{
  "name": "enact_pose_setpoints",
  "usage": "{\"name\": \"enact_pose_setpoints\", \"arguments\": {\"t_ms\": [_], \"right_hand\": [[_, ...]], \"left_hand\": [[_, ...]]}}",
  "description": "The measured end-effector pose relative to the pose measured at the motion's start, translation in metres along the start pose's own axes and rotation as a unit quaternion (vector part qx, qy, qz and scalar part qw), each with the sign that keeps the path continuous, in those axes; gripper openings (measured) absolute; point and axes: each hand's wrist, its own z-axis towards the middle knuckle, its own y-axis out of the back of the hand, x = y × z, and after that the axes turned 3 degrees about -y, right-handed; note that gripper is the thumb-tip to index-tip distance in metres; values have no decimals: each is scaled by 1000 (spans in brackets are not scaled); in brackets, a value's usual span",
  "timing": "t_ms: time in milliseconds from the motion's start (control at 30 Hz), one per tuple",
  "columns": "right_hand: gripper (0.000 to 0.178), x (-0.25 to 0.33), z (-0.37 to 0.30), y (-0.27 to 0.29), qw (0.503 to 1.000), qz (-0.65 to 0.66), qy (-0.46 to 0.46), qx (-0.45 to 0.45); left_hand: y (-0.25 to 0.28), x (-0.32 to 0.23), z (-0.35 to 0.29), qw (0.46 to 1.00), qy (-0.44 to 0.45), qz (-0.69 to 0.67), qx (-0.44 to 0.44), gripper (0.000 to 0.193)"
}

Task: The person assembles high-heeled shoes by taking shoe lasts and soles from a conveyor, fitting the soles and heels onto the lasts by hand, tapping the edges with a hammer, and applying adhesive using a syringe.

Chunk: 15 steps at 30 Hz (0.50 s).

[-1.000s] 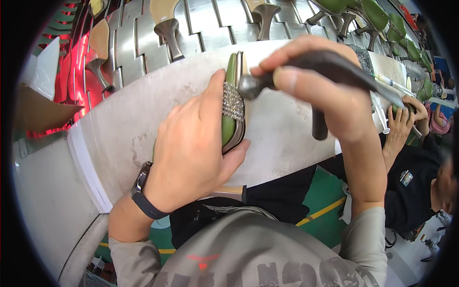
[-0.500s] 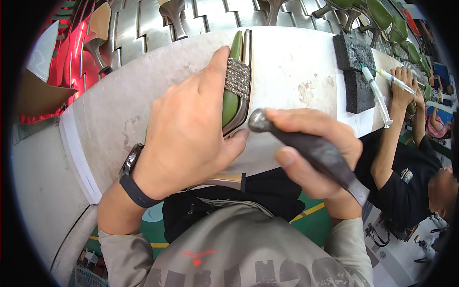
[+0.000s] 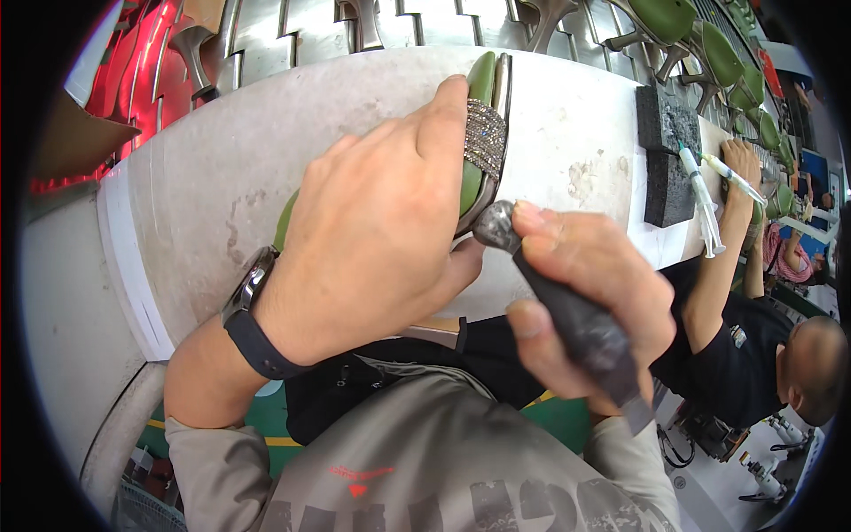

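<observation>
On the left, the pale counter (image 3: pixel 222 168) carries the left hand (image 3: pixel 377 222), which is clasped over a green shoe (image 3: pixel 471 186) with a glittering band (image 3: pixel 485 133), the sole edge facing right. A firm, even grip seems best here, so that the shoe cannot rock. The hammer's round face is at the shoe's near end (whether it touches, I cannot tell), so the left thumb, just beside it, would be better tucked clear. The band, too, deserves a wide berth. Further right, the right hand (image 3: pixel 603 301) is wrapped around the hammer (image 3: pixel 572 310); short, controlled wrist movement should suit such close work.
</observation>
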Motion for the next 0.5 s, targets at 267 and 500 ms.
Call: {"name": "enact_pose_setpoints", "arguments": {"t_ms": [267,500], "right_hand": [[39,12,-20,-43,995,-20,30,-98],[37,8,-14,-35,991,-55,69,-104]], "left_hand": [[7,6,-8,999,-29,-8,18,105],[21,31,-28,994,-34,-104,-2,51]]}}
